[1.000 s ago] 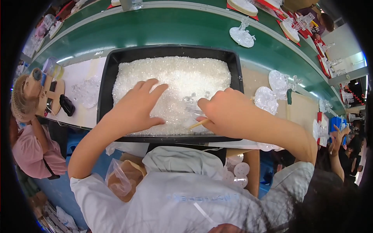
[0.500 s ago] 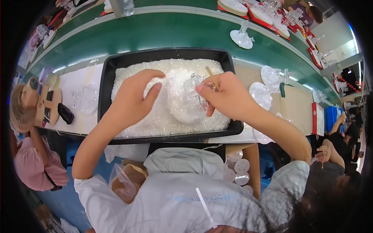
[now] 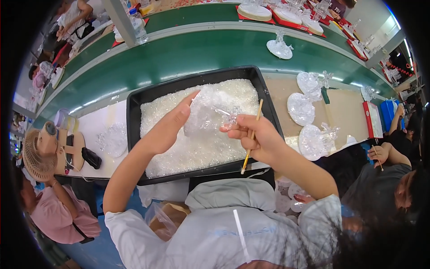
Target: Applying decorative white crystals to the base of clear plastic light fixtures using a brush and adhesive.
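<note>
In my right hand is a clear plastic ornament, gripped by its figure-shaped stem. Its round base is tilted up on edge over the tray and carries white flakes. A thin yellow brush is tucked between the same hand's fingers, slanting down past the tray's near rim. My left hand lies with stretched fingers along the left edge of the base; some of its fingertips are hidden. Beneath both hands, glittery white flakes fill a black tray.
Similar clear ornaments stand right of the tray, another left. One more sits on the green conveyor beyond. A fan and black object are at left. Other people sit on both sides.
The ornament has been lifted from the flakes and its base tipped up. My left hand has moved in against the base. The view has shifted and turned slightly.
</note>
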`<action>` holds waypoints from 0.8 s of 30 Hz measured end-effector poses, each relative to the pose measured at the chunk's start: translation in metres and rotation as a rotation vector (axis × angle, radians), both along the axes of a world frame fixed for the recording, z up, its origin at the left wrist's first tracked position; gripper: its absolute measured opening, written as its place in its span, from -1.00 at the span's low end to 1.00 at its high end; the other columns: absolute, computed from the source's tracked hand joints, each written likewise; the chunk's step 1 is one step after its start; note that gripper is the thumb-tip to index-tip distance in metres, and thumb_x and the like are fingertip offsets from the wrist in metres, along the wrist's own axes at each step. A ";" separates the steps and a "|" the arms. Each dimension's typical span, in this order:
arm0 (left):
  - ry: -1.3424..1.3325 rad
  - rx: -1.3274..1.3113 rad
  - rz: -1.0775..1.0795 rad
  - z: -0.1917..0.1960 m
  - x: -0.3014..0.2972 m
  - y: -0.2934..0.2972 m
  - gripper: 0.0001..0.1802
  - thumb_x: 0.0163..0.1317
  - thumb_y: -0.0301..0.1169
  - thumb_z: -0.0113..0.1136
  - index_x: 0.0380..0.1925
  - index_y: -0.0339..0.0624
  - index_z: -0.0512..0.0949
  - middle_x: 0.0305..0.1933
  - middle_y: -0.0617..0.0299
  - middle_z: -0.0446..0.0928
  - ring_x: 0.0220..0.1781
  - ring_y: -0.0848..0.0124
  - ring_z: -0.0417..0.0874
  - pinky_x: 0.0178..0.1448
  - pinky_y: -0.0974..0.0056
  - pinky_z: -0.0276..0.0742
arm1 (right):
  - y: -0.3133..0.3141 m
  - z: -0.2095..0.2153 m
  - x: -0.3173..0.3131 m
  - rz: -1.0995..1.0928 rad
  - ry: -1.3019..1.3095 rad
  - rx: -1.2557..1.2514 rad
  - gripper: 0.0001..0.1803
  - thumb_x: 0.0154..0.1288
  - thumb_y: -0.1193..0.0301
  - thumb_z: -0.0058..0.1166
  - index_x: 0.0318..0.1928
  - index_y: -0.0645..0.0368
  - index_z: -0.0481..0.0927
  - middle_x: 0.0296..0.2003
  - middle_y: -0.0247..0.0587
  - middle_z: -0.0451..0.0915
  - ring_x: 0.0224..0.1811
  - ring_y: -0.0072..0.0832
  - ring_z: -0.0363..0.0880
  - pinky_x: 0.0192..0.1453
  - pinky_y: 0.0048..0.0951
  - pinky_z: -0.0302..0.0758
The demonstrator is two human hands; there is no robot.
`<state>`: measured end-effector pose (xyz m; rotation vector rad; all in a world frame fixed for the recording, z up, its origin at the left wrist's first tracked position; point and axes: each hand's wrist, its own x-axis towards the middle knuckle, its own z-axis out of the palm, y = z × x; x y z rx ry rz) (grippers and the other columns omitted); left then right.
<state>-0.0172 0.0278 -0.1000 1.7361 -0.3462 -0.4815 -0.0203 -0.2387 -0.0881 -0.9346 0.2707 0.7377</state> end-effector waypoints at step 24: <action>-0.078 -0.091 0.191 -0.006 -0.023 0.007 -0.21 0.50 0.10 -0.38 0.48 -0.30 0.08 0.56 -0.02 0.10 0.60 0.15 0.07 0.64 0.11 -0.16 | 0.006 -0.017 -0.011 0.060 0.088 0.369 -0.83 0.53 0.39 -0.10 -0.24 0.19 0.44 -0.21 0.18 0.66 -0.68 -0.75 0.23 -0.76 -0.72 0.03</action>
